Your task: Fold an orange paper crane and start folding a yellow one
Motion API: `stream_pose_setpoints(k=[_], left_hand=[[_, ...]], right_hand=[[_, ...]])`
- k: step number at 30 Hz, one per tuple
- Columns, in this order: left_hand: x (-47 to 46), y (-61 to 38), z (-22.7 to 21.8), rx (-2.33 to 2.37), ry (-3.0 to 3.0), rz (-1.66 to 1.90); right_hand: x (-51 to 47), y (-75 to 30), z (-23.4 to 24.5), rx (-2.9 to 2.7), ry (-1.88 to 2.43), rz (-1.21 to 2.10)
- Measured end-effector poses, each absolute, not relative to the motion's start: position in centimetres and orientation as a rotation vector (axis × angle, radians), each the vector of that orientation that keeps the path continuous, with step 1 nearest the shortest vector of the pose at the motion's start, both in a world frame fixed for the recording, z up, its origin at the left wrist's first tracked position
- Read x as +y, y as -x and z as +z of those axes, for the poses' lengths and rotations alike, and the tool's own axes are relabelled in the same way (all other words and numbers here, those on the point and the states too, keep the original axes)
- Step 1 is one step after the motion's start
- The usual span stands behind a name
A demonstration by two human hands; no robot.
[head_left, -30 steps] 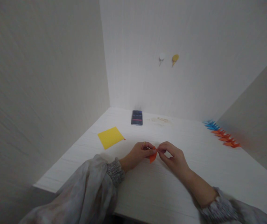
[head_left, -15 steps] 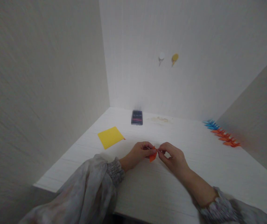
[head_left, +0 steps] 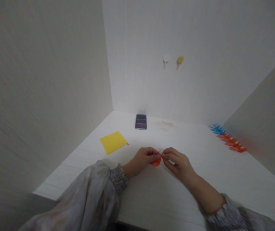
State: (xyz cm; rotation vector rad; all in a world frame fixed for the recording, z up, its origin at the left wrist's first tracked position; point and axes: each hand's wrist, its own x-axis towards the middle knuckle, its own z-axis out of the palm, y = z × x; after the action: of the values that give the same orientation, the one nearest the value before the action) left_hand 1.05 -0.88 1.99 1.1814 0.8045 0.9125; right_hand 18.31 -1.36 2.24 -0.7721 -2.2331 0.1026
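Note:
Above the white table, my left hand (head_left: 144,159) pinches a small folded piece of orange origami paper (head_left: 156,163) between thumb and fingers. My right hand (head_left: 178,163) is closed in a pinch at the paper's right edge, its fingertips on a thin tip of it. The fingers hide part of the folds. A stack of yellow paper squares (head_left: 113,142) lies to the left of my hands, with a tiny orange scrap (head_left: 128,144) at its right corner.
Along the right wall stands a row of folded paper cranes, blue (head_left: 217,129) at the back and orange (head_left: 233,144) nearer. A dark blurred box (head_left: 140,122) is by the back wall. White (head_left: 166,59) and yellow (head_left: 180,60) hooks hang on that wall.
My right fingers have drawn closer together at the paper's tip. The orange paper has turned slightly in my left hand. Everything else lies as before.

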Motion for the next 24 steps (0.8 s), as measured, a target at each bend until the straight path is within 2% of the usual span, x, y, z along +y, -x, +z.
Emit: stream_pose_setpoints(k=[9,17,24], left_hand=[[-0.85,-1.03,2.1,0.78,-1.183,0.943],[-0.75,-1.05,1.75,0.79,-1.198,0.973],[-0.83,-0.7,1.64,0.919,-1.483,1.092]], right_hand=[[-1.53,-18.17,2.41,-2.225,0.789,0.151],[-1.64,-17.54,2.6,-2.007,0.914,0.404],[-1.63,-17.4,2.8,-1.953,1.074,0.543]])
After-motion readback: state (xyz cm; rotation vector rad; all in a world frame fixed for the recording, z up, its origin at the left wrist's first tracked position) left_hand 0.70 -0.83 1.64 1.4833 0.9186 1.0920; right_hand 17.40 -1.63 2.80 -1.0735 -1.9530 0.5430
